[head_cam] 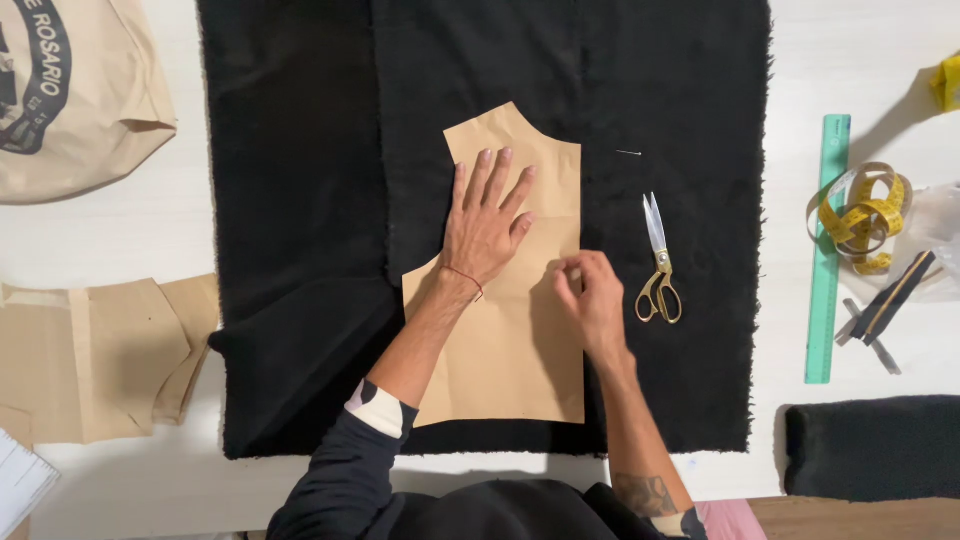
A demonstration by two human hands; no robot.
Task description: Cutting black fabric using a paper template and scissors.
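Observation:
A brown paper pattern piece (515,350) lies flat on a large black fleecy fabric (300,200) spread over a white table. My left hand (487,215) presses flat on the upper part of the pattern, fingers spread. Near the pattern's right edge, my right hand (590,295) has its fingertips pinched together; something small may be between them, too small to tell. Gold-handled scissors (657,265) lie shut on the fabric just right of that hand. A single pin (629,153) rests on the fabric above the scissors.
A green ruler (827,250), a coiled yellow tape measure (865,215) and a dark zipper (890,300) lie at the right. More brown pattern pieces (95,355) sit at the left, a cream cloth bag (75,90) at top left, a black fabric roll (870,445) at bottom right.

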